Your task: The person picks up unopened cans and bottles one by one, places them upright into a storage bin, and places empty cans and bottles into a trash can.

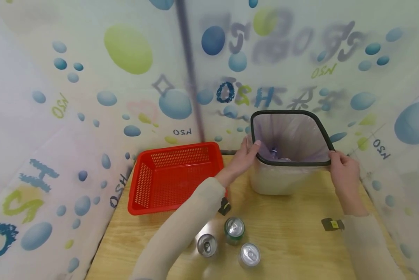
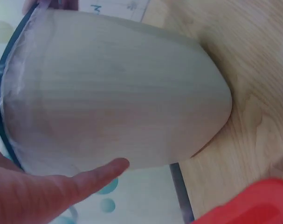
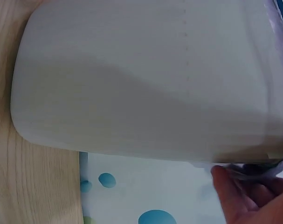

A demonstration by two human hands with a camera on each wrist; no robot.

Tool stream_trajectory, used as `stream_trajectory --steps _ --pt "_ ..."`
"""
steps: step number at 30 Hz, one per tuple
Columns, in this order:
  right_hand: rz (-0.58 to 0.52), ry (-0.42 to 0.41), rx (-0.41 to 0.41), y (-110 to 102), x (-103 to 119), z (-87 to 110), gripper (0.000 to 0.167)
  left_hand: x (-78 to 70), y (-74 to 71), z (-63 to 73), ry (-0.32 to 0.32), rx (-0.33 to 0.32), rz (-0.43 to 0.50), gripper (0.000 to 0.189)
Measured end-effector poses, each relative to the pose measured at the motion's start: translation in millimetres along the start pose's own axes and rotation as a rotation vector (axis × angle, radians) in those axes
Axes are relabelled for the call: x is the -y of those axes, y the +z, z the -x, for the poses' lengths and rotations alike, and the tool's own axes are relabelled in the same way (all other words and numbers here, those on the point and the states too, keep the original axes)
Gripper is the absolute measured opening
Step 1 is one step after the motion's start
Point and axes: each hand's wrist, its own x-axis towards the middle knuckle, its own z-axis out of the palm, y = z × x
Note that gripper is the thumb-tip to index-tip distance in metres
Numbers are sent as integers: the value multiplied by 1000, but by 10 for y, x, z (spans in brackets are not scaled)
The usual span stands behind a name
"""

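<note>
So there's one bin [image 1: 283,181]: left hand [image 1: 242,157] straight-fingered against its left side, right hand [image 1: 346,173] pinching its right rim [image 1: 326,136]. One red basket [image 1: 174,184] left of it, three cans [image 1: 234,227] in front.

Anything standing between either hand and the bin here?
Nothing visible does. The left hand touches the left rim of the bin, and the right hand holds its right corner. The red basket stands to the left.

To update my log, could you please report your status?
Left hand, right hand gripping trash bin at rim. Bin upright on table. Red plastic basket alongside; three drink cans nearer.
</note>
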Motion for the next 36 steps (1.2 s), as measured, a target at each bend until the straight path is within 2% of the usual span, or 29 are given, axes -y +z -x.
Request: stream_trajectory --steps 6,10,12,15,18,22,25,27,28,30,32,33,36 --pt "-52 -47 71 -59 -75 37 59 58 -334 106 -72 9 -91 91" --pt "-3 -82 41 -125 -117 104 58 134 -639 218 -66 -1 -104 88" --pt "15 -97 0 -145 -132 168 56 187 -776 292 -55 -16 -111 83" --pt "-19 -163 -62 -137 -173 309 52 297 -959 408 -23 -80 -200 73" --pt "-70 -300 -158 -89 -223 477 47 434 -1144 545 4 -180 -352 64" --pt "-225 -618 -341 45 -226 652 39 681 -1445 718 36 -325 -535 58" --pt "-392 -891 -357 172 -140 766 30 916 -1688 839 30 -436 -635 56" --pt "-490 -1016 -268 243 -88 839 25 1079 -1837 910 28 -502 -680 54" --pt "-526 -1063 -198 277 -83 865 24 1166 -1912 945 26 -535 -697 53" --pt "-549 -1116 -60 355 -127 898 24 1326 -2060 1023 19 -584 -709 52" --pt "-511 -1124 57 431 -215 909 26 1472 -2195 1104 -18 -617 -697 53" --pt "-457 -1110 106 468 -271 910 25 1535 -2255 1143 -49 -626 -688 55" --pt "-255 -981 310 573 -406 924 22 1708 -2382 1238 -152 -634 -617 61"
